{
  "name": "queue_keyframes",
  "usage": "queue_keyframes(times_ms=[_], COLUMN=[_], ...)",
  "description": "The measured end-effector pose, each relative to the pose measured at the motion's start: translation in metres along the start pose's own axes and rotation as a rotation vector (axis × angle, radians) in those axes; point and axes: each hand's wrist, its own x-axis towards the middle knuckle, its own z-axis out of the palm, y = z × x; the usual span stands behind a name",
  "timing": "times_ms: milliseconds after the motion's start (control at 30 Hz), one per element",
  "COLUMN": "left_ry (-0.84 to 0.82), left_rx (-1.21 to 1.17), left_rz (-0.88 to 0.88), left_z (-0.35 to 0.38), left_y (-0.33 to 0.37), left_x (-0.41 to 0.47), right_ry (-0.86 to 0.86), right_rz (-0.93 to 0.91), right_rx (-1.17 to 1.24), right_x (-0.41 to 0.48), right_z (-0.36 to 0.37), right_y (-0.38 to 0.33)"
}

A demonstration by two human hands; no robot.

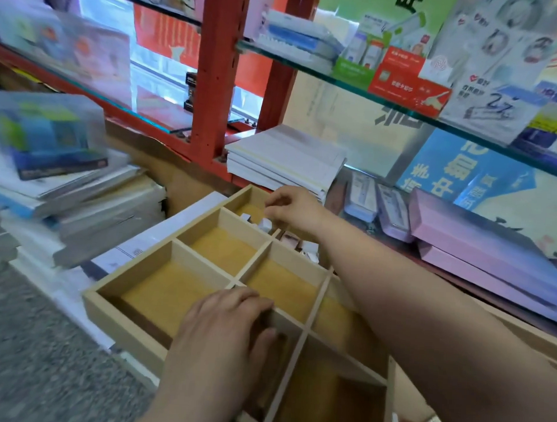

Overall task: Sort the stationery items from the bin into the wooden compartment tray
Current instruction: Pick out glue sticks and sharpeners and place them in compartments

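A wooden compartment tray (131, 327) lies in front of me, divided by thin slats into several square cells. My left hand (222, 325) grips a middle divider, fingers curled over its top edge. My right hand (291, 205) hovers over the far corner cell with its fingers bunched; I cannot tell whether it pinches anything. Small white erasers (264, 224) lie in that far cell, and several small wrapped pieces (304, 245) sit in the cell to its right. The nearer cells show bare bottoms. The bin is not visible.
Stacked books and boxes (60, 171) stand left of the tray. A pile of white notebooks (282, 160) lies behind it. Pink flat boxes (490, 253) and pencil cases (378, 205) line the right side. A red shelf post (215, 82) and glass shelves rise behind.
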Motion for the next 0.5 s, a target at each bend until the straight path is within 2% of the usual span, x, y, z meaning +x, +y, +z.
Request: queue_keyframes(times_ms=[133,267,300,400,500], left_ry=[0.018,0.032,0.066,0.112,0.027], left_rx=[-0.011,0.031,0.077,0.02,0.061], left_rz=[0.009,0.024,0.055,0.064,0.074], left_z=[0.002,0.0,0.0,0.0,0.001], left_y=[-0.001,0.002,0.003,0.003,0.003], left_x=[-0.001,-0.003,-0.003,-0.004,-0.003], right_ry=[0.084,-0.084,-0.107,-0.099,-0.08], right_rz=[0.025,0.127,0.125,0.061,0.02], right_rx=[-0.169,-0.345,-0.38,-0.457,-0.547], right_x=[-0.009,-0.023,-0.025,-0.022,-0.019], right_z=[-0.024,-0.024,-0.02,-0.01,-0.008], right_y=[0.015,0.036,0.04,0.044,0.042])
